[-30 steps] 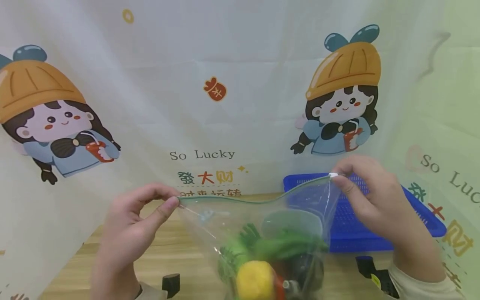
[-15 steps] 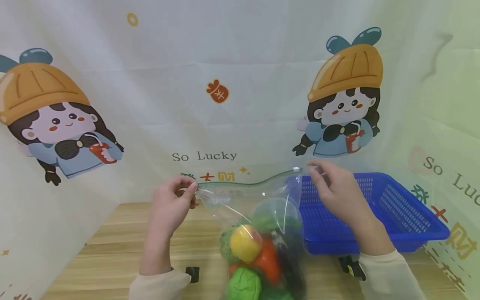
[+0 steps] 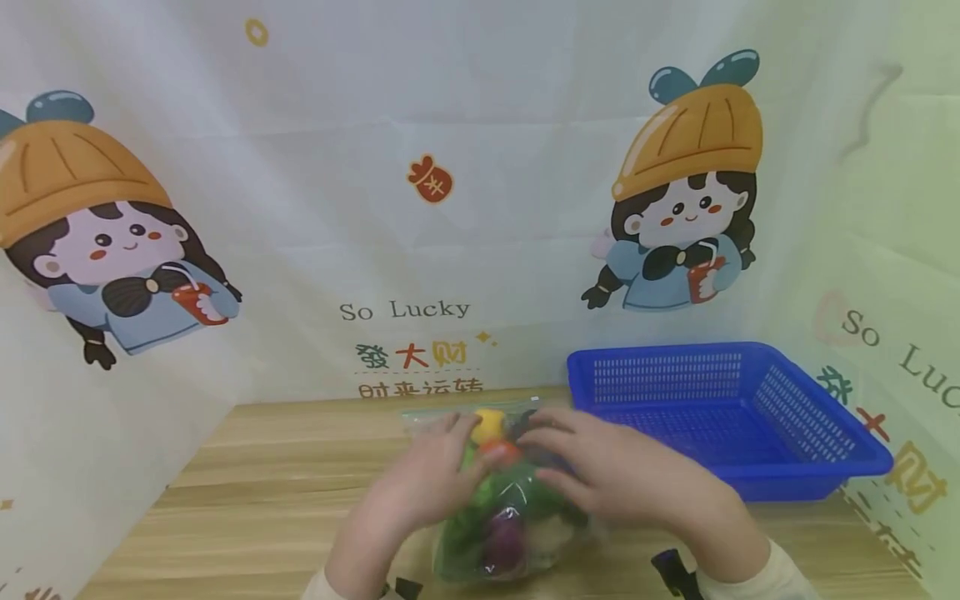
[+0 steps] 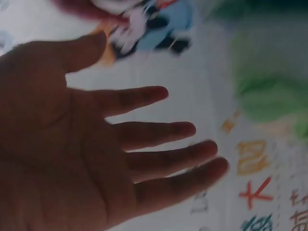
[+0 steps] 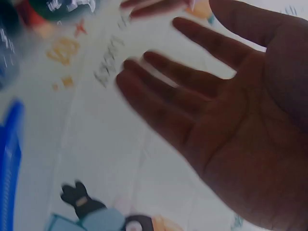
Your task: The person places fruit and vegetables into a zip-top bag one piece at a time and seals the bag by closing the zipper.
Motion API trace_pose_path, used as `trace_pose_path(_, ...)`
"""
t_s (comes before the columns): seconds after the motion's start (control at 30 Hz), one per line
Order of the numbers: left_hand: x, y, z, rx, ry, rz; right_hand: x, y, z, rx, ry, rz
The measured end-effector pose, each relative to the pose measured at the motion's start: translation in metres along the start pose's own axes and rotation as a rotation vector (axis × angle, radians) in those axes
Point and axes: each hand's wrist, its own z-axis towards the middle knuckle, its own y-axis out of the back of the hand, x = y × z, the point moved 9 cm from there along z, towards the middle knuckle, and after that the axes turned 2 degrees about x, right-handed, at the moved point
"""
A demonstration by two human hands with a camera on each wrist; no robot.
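A clear zip bag (image 3: 453, 554) lies on the wooden table, filled with vegetables and fruit. Inside show a yellow fruit (image 3: 489, 423), something red (image 3: 501, 451), green leaves and a purple vegetable (image 3: 505, 533). My left hand (image 3: 423, 475) is over the bag's left side, my right hand (image 3: 611, 467) over its right side; they partly hide the contents. In the left wrist view the left hand (image 4: 115, 139) has its fingers straight and spread. The right hand (image 5: 226, 110) also has extended fingers in the right wrist view. Neither grips anything.
A blue perforated plastic basket (image 3: 663, 379) stands right of the bag, near the back. Behind the table (image 3: 300, 450) hangs a pale printed curtain (image 3: 517, 217), which also runs along both sides.
Both hands held the bag's top corners up; the right let go first, then the left. The bag has gone down onto the table, and both hands have moved down over it.
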Motion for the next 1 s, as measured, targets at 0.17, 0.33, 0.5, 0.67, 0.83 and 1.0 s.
trace_pose_path(0.17, -0.002, -0.056, 0.003, 0.152, -0.019, 0.174, -0.004, -0.061, 0.005, 0.293, -0.197, 0.074)
trace_pose_path(0.33, 0.003, -0.079, -0.002, 0.13, -0.031, 0.347, -0.002, -0.085, 0.0, 0.389, -0.285, 0.025)
trace_pose_path(0.5, -0.001, -0.094, -0.022, 0.143, -0.075, 0.505, 0.013, -0.083, -0.011, 0.447, -0.255, -0.01)
trace_pose_path(0.67, 0.002, -0.092, -0.021, 0.104, -0.127, 0.507, 0.013, -0.09, -0.008, 0.414, -0.239, -0.018)
trace_pose_path(0.83, 0.016, -0.079, -0.001, 0.018, -0.196, 0.364, 0.007, -0.1, 0.008, 0.24, -0.224, -0.02)
trace_pose_path(1.0, 0.021, -0.078, 0.006, 0.026, -0.255, 0.354, 0.0, -0.103, 0.015, 0.154, -0.187, -0.05)
